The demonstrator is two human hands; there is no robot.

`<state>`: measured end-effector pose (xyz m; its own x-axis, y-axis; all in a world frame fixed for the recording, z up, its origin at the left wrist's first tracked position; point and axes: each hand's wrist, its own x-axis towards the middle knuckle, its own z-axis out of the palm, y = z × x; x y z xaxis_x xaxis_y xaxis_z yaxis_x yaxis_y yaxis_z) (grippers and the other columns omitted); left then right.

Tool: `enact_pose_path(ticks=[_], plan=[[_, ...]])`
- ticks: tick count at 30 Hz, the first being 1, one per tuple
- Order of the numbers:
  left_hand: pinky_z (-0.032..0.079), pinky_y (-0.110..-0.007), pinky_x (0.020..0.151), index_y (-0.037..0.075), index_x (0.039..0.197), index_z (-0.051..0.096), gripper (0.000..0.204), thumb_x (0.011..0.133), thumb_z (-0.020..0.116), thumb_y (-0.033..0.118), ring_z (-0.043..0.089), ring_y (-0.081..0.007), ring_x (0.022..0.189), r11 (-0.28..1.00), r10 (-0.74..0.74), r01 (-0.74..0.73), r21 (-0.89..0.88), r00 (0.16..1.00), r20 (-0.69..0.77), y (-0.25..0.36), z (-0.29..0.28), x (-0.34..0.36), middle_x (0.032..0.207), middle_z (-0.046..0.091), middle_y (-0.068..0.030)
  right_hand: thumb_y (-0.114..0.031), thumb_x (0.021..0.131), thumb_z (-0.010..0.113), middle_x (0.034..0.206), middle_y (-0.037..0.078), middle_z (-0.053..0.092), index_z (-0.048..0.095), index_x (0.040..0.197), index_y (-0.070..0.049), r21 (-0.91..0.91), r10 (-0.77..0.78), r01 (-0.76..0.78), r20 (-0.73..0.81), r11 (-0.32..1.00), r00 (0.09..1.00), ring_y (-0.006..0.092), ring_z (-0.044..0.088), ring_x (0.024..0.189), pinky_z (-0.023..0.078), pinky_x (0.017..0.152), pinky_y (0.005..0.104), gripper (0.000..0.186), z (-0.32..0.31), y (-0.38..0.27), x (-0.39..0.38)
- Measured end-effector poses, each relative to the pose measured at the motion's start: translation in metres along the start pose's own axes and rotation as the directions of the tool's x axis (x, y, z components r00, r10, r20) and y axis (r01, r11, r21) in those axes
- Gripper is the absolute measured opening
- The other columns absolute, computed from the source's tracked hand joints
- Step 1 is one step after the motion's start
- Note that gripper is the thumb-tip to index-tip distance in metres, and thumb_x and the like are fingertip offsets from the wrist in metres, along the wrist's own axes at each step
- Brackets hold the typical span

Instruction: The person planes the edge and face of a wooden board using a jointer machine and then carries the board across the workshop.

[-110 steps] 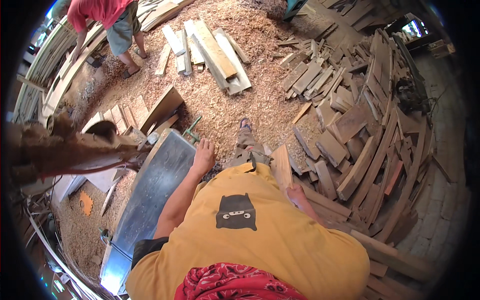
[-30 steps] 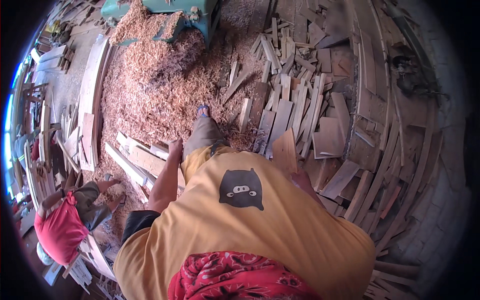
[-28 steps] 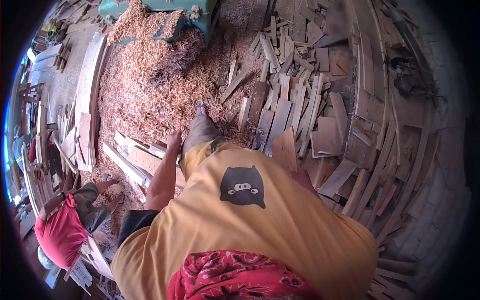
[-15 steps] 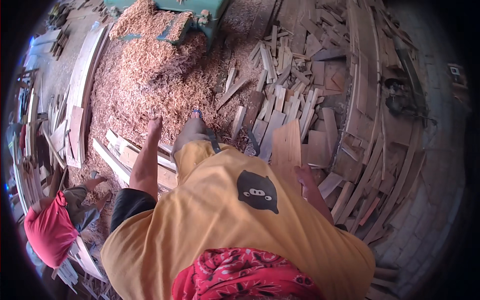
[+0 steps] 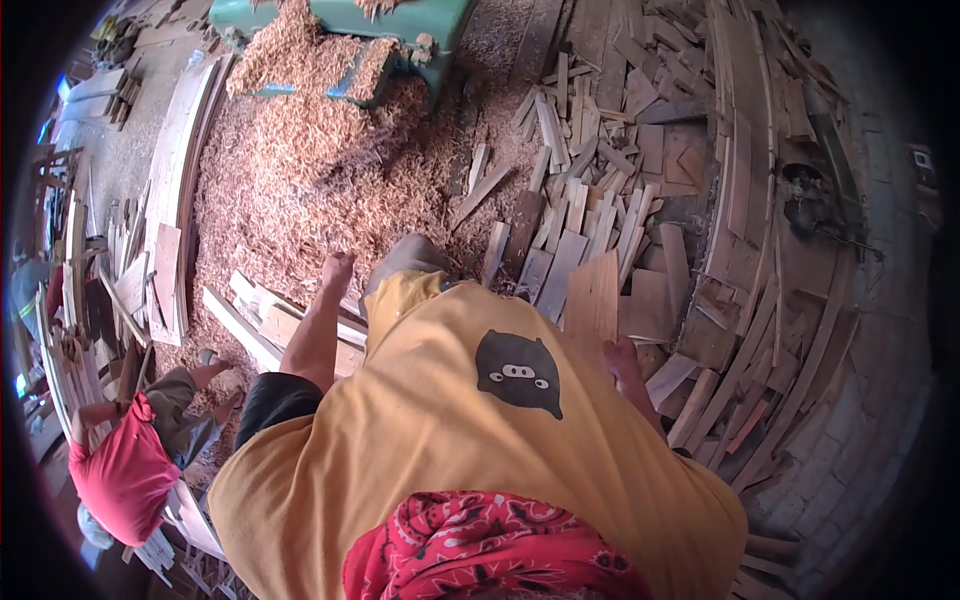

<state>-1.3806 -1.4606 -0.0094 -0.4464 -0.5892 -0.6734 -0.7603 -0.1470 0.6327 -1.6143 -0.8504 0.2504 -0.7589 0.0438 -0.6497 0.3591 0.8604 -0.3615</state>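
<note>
My right hand [image 5: 622, 358] grips the edge of a flat brown wooden board [image 5: 594, 298] at my right side. The board stands up past the hand, and its lower part is hidden behind my yellow shirt. My left arm hangs down in front of me. The left hand [image 5: 339, 268] is over the wood shavings [image 5: 290, 190], with no object visible at it; its fingers are too small and foreshortened to make out. Near that forearm lie several pale planks [image 5: 262, 325] on the floor.
A green machine [image 5: 400, 30] heaped with shavings stands ahead. Scattered offcuts [image 5: 600, 215] cover the floor at right, beside long boards [image 5: 745, 180]. Stacked planks [image 5: 180, 170] lie at left. A person in a red shirt [image 5: 125, 475] is at lower left.
The scene has shifted slightly right in view. My bent knee still shows, but the foot with the blue sandal strap is now out of sight. The board remains in my right hand.
</note>
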Motion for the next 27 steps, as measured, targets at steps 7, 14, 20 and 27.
enact_pose_path(ticks=[7,14,20,27], plan=[[0.051,-0.044,0.095,-0.002,0.128,0.062,0.053,0.095,0.059,0.041,0.066,-0.0398,0.11,0.868,0.413,-0.381,0.319,0.91,-0.038,0.174,-0.059,0.054,0.115,0.068,-0.0273,-0.021,0.086,0.059,0.082,0.015,0.07,0.067,0.103,0.007,-0.067,0.085,-0.091,-0.086,0.994,0.993,0.0226,0.069,0.075,0.053,0.068,0.038,0.033,0.032,-0.021,-0.042],[0.051,-0.039,0.1,-0.005,0.137,0.053,0.054,0.099,0.059,0.033,0.065,-0.0343,0.115,0.704,0.678,-0.672,0.229,0.732,0.066,0.321,-0.012,0.07,0.126,0.065,-0.0259,-0.017,0.085,0.063,0.078,0.008,0.068,0.068,0.091,0.003,0.551,0.005,0.062,-0.119,0.832,0.993,0.0196,0.064,0.07,0.051,0.062,0.0372,0.021,0.131,0.07,-0.032],[0.048,-0.035,0.103,-0.007,0.139,0.05,0.053,0.096,0.066,0.02,0.063,-0.0277,0.12,0.684,0.729,-0.717,-0.132,0.672,0.13,0.373,0.068,0.071,0.129,0.064,-0.0244,-0.015,0.084,0.065,0.076,0.003,0.066,0.068,0.093,0.003,0.236,-0.007,-0.017,0.1,0.972,0.995,0.0161,0.062,0.068,0.05,0.059,0.0346,0.02,0.143,0.05,0.009],[0.047,-0.036,0.104,-0.008,0.14,0.049,0.058,0.095,0.068,0.023,0.06,-0.0262,0.124,0.773,0.633,-0.623,-0.122,0.741,0.223,0.415,0.116,0.104,0.133,0.062,-0.0225,-0.015,0.083,0.065,0.076,0.003,0.065,0.068,0.093,0.003,0.241,-0.011,-0.026,0.148,0.97,0.989,0.0158,0.062,0.068,0.049,0.059,0.0341,0.021,0.084,-0.032,0.126]])
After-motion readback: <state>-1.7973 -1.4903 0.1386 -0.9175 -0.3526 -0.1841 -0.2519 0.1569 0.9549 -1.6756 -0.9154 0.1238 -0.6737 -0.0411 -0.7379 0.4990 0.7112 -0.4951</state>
